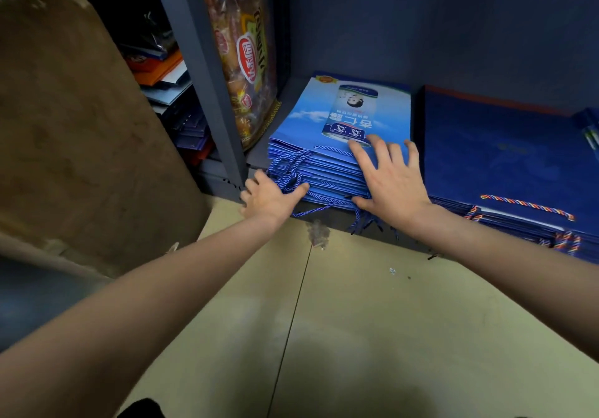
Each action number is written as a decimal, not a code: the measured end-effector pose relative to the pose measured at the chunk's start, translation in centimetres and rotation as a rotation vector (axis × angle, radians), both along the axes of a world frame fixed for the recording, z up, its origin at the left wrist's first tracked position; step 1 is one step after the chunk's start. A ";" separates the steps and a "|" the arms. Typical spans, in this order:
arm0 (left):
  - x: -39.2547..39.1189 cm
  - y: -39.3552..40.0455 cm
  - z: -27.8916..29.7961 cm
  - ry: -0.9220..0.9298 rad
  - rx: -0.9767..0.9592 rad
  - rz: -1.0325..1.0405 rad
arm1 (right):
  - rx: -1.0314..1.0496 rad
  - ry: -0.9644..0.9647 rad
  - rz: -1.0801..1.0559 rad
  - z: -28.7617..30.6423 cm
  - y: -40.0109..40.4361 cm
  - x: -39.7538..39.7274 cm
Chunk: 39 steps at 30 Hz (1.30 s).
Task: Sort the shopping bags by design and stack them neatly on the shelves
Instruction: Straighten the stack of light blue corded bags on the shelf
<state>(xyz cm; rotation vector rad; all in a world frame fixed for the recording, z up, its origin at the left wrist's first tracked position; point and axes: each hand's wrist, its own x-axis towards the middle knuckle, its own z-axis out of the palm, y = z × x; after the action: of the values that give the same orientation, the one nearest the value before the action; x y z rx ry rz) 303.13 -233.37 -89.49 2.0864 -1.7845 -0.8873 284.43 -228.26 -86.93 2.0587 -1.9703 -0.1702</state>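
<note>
fingers of the right hand lie spread flat on the light blue bag stack on the low shelf; the left hand presses straight fingers against its front edge among the rope handles, beside a dark blue bag stack.

Both bare arms are stretched forward and down. The right hand is laid flat, palm down, with fingers spread and straight. The left hand is held lower, thumb extended to the right, its fingers partly hidden.
</note>
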 end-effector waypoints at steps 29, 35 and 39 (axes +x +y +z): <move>3.5 -3.0 4.0 -0.375 -0.984 -0.632 | -0.328 0.148 0.209 0.8 -3.5 0.9; 0.6 -4.8 2.8 -0.669 -1.042 -0.703 | -0.406 0.096 0.230 2.7 -4.1 -0.2; 0.2 -5.5 2.9 -0.478 -1.074 -0.673 | -0.438 0.111 0.236 3.3 -4.7 -0.8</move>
<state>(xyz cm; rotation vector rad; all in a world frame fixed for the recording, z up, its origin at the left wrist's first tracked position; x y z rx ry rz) 303.31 -238.85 -86.58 1.0253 -2.4306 0.5124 283.60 -232.92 -83.67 1.9188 -1.5179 0.1784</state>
